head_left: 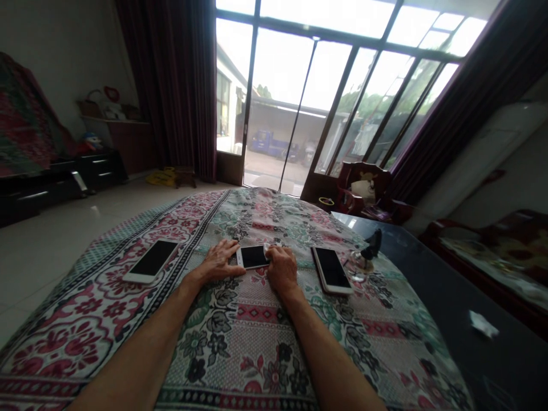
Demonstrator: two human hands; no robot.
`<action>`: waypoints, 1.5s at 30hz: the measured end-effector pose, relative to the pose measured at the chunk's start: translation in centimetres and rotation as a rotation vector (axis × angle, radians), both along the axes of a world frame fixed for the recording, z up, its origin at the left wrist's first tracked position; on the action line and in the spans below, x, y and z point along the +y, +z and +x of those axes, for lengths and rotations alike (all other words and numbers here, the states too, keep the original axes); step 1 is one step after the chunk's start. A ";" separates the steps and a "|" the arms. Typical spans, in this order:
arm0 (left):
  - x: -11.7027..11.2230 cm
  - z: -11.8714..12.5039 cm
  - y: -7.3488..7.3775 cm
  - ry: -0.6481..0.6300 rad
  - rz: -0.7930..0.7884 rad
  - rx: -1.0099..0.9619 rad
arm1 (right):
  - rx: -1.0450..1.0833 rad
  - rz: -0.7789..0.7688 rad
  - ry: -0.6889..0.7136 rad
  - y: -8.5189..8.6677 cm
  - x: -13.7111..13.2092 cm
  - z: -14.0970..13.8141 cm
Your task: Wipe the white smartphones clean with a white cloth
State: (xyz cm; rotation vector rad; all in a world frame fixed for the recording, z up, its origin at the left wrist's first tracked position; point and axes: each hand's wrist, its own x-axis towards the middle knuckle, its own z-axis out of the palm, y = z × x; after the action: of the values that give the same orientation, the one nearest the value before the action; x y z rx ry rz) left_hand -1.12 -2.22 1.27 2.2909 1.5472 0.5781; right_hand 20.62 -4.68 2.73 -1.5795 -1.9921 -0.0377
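Note:
A white-framed smartphone point(252, 257) with a dark screen lies flat on the patterned cloth. My left hand point(220, 260) grips its left end, thumb at the near edge and fingers at the far corner. Closed over the phone's right end, my right hand point(282, 267) pinches a small white wipe point(266, 249) against it; most of the wipe is hidden. A second white phone point(152, 261) rests screen up to the left. To the right lies a larger white phone point(331, 270), also screen up, beside a clear bottle point(358, 268) with a black spray head point(371, 244).
A flowered tablecloth point(257, 342) covers the round-edged table. At right is a dark glossy surface point(449, 319) with a crumpled white tissue point(483, 324). Beyond the table stand a wooden chair point(346, 171) and glass doors point(286, 103); a black cabinet point(64, 182) is at left.

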 end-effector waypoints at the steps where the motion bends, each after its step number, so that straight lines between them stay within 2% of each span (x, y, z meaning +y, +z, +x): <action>1: 0.0 0.0 0.1 -0.008 -0.003 0.007 | 0.004 0.003 0.012 0.0 -0.1 -0.1; 17: -0.3 -0.2 1.2 -0.065 -0.111 0.144 | -0.059 -0.033 0.315 0.2 -0.7 -2.2; 25: -0.2 -0.1 1.6 -0.049 -0.140 0.187 | -0.051 -0.042 0.361 0.1 -1.7 -2.7; 37: 0.5 -0.8 0.4 -0.088 -0.122 0.234 | -0.031 -0.017 0.375 -0.3 -1.6 -2.9; 45: 0.0 -0.4 1.0 -0.026 -0.100 0.153 | 0.041 0.009 0.382 -0.2 -1.9 -2.7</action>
State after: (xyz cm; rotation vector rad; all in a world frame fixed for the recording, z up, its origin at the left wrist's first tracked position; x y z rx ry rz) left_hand -1.54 -2.22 2.26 2.3225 1.5732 0.3177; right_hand 17.91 -6.56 2.50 -1.1608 -2.2230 0.1345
